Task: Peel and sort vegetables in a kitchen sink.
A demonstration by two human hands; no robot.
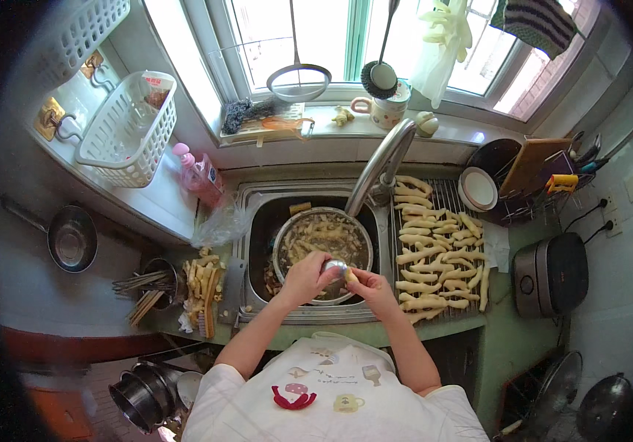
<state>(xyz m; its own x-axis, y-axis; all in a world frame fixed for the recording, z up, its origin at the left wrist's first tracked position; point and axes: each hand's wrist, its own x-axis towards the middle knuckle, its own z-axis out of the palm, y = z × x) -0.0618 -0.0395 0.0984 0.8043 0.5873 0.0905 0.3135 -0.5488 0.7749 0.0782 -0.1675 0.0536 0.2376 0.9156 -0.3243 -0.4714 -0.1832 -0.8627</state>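
Over the sink, my left hand (306,276) grips a shiny, rounded metal utensil (335,267), possibly a spoon; the fingers hide most of it. Between the fingers of my right hand (373,288) is a small pale-yellow root piece (349,275), and the metal meets or nearly meets it. Just beneath both hands a round metal basin (278,243) stands in the steel sink (243,221), with cloudy water and many yellowish root pieces (316,237) in it. Rows of peeled, ginger-like roots (421,257) lie on a wire rack (442,193) to the right.
The curved faucet (374,160) reaches over the basin. Left of the sink are a cleaver (232,287), a scrub brush (209,298), more root pieces (195,276) and a chopstick holder (170,282). A white bowl (478,189), a dish rack (537,171) and a dark appliance (551,274) stand right.
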